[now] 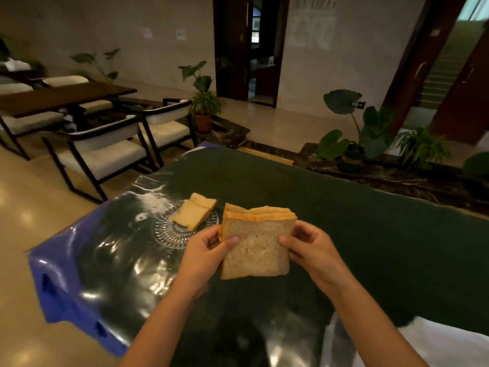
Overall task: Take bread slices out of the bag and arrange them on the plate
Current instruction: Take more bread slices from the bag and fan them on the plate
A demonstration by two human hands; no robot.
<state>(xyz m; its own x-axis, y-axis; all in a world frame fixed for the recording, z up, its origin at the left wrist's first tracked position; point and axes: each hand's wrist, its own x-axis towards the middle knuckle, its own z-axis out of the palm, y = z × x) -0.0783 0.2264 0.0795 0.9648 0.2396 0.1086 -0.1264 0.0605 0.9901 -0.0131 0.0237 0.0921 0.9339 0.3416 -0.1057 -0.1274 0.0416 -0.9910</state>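
Observation:
A stack of several brown bread slices [258,247] stands upright above the table, held between both hands. My left hand [206,250] grips its left edge, thumb on the front slice. My right hand [309,247] grips its right edge, thumb on the same face. To the left, beyond the stack, a clear cut-glass plate [172,231] lies on the table. Two bread slices [194,211] lie overlapping on the plate's far side. I cannot pick out the bag with certainty; a clear plastic sheet [336,337] shows at the bottom right.
The table [344,221] has a dark green top with a glossy blue edge [58,282] on the left. White cloth [436,343] lies at the bottom right. Chairs [100,154] and another table stand to the left; potted plants [370,133] stand behind.

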